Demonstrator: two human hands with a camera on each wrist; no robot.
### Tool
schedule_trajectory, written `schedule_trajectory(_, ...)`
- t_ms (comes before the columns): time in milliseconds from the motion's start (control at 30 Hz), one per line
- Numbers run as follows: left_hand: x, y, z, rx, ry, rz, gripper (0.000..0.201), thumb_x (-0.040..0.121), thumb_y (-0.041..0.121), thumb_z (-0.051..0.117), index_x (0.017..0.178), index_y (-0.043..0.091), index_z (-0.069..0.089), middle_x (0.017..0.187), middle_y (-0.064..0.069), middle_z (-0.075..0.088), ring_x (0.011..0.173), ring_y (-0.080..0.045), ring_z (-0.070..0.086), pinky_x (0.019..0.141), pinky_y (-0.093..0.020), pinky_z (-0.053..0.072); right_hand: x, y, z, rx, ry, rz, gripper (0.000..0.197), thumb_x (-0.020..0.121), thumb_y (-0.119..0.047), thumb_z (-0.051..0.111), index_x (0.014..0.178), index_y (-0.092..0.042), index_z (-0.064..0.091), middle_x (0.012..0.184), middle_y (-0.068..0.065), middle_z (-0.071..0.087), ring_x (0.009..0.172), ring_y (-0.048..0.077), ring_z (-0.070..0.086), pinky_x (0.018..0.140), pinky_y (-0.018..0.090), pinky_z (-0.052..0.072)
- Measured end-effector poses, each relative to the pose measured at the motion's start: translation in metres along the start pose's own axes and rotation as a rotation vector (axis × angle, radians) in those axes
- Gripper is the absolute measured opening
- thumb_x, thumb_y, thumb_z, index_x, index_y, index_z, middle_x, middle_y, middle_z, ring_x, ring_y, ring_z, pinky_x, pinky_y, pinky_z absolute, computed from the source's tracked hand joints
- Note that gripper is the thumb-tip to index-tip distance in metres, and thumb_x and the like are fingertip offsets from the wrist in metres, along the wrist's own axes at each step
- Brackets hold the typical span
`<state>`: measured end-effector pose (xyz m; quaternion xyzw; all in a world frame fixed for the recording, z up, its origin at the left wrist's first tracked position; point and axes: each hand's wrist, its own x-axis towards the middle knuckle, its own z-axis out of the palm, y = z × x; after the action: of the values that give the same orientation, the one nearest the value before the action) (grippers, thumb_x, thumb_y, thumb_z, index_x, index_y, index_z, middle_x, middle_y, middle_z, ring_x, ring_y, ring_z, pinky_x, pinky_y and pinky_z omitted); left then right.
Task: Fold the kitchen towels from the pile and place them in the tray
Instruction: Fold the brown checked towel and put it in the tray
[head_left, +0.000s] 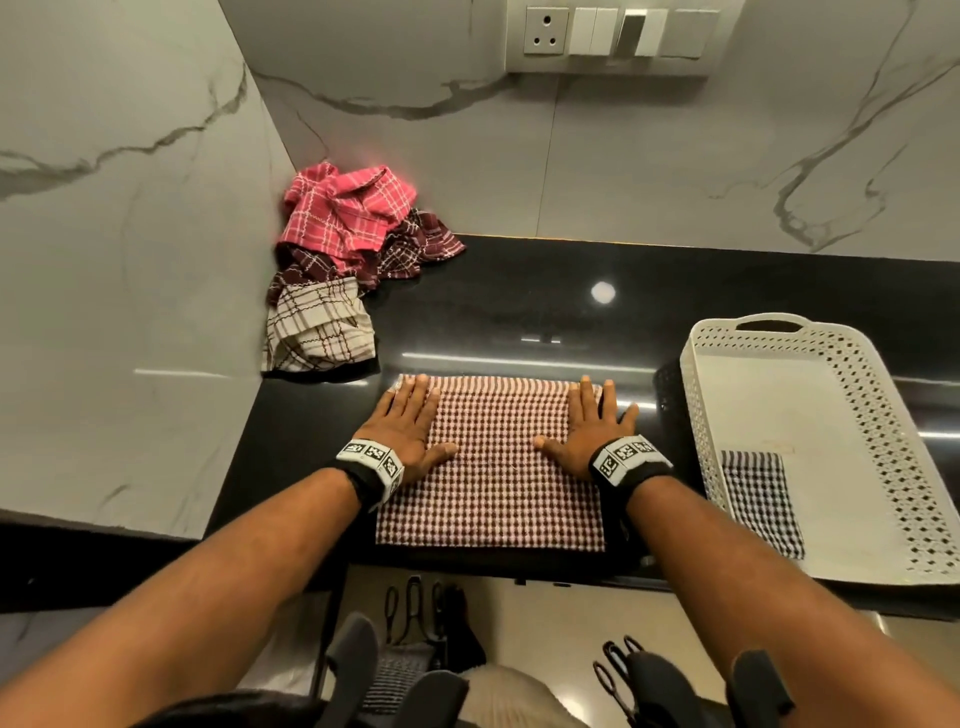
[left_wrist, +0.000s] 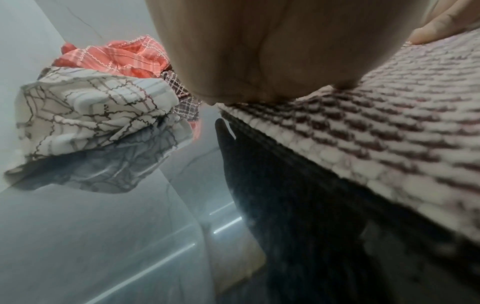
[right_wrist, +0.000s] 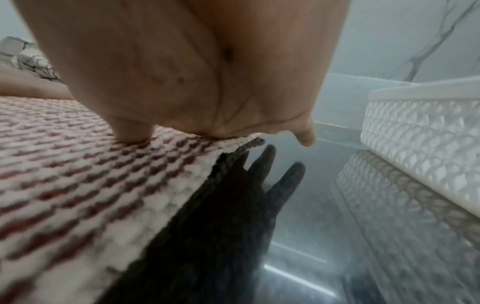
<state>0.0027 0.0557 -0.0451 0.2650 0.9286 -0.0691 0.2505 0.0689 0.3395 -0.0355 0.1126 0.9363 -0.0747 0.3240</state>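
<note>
The red-checked towel (head_left: 493, 467) lies flat near the tabletop (head_left: 519, 291) front edge, with both grips flat and straight-fingered: left hand (head_left: 405, 431) on its left edge, right hand (head_left: 592, 431) on its right. Bare tabletop lies beyond it. The tray (head_left: 878, 415) stands just right, cut off at the frame, holding a folded dark-checked towel (head_left: 758, 499). The pile (head_left: 343, 260) fills the far-left corner.

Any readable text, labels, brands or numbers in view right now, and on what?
No readable words or numbers anywhere.
Wrist bands on the left hand and right hand: black-and-white coded marker squares only, no letters.
White tray floor: a faint reddish mark, too faint to read.
</note>
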Motion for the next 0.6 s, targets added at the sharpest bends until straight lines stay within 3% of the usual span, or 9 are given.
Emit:
schedule_trajectory(67, 0.001, 0.01, -0.008, -0.002, 0.018, 0.004, 0.092, 0.091, 0.074, 0.013, 0.156, 0.014, -0.012, 0.162, -0.01, -0.022, 0.15, -0.026, -0.019, 0.122, -0.044, -0.009, -0.002, -0.009, -0.008, 0.012, 0.066, 0.023, 0.099, 0.091, -0.073, 0.029, 0.155, -0.013, -0.016, 0.16, 0.008, -0.029, 0.146, 0.033, -0.027, 0.117, 0.063, -0.009)
schedule_trajectory(133, 0.0, 0.029, -0.011, 0.007, 0.036, 0.068, 0.085, 0.095, 0.068, 0.014, 0.156, 0.016, -0.012, 0.162, -0.008, -0.021, 0.15, -0.026, -0.018, 0.123, -0.045, -0.007, -0.01, -0.031, -0.005, 0.014, 0.112, -0.063, 0.09, 0.095, -0.065, 0.031, 0.156, -0.016, -0.014, 0.161, 0.008, -0.027, 0.147, 0.032, -0.026, 0.117, 0.059, -0.011)
schedule_trajectory(267, -0.005, 0.058, 0.004, 0.042, 0.0, 0.181, 0.076, 0.098, 0.061, 0.014, 0.156, 0.02, -0.012, 0.162, -0.007, -0.023, 0.149, -0.024, -0.022, 0.123, -0.045, -0.006, -0.029, -0.076, 0.029, -0.012, -0.029, -0.268, 0.076, 0.1, -0.047, 0.032, 0.156, -0.021, -0.012, 0.162, 0.004, -0.025, 0.148, 0.028, -0.024, 0.119, 0.055, -0.01)
schedule_trajectory(333, -0.01, 0.051, 0.014, 0.053, -0.016, 0.164, 0.082, 0.092, 0.069, 0.007, 0.155, 0.021, -0.015, 0.162, -0.007, -0.025, 0.149, -0.026, -0.022, 0.123, -0.046, -0.007, -0.03, -0.068, 0.038, -0.033, -0.031, -0.28, 0.078, 0.1, -0.054, 0.029, 0.156, -0.022, -0.014, 0.161, 0.003, -0.027, 0.148, 0.026, -0.026, 0.12, 0.054, -0.011)
schedule_trajectory(433, -0.026, 0.023, 0.028, 0.04, -0.016, 0.111, 0.104, 0.072, 0.086, -0.008, 0.153, 0.022, -0.021, 0.156, -0.006, -0.033, 0.147, -0.026, -0.026, 0.121, -0.044, -0.012, -0.029, -0.028, 0.041, -0.056, 0.002, -0.227, 0.095, 0.09, -0.075, 0.025, 0.155, -0.021, -0.019, 0.159, 0.003, -0.031, 0.147, 0.025, -0.028, 0.115, 0.052, -0.018)
schedule_trajectory(600, -0.047, -0.001, 0.037, 0.033, 0.01, 0.023, 0.101, 0.077, 0.082, -0.006, 0.153, 0.017, -0.019, 0.158, -0.008, -0.031, 0.147, -0.023, -0.028, 0.121, -0.044, -0.015, -0.035, 0.018, 0.039, -0.027, 0.034, -0.092, 0.105, 0.085, -0.083, 0.022, 0.153, -0.016, -0.021, 0.158, 0.004, -0.033, 0.147, 0.027, -0.028, 0.116, 0.057, -0.018)
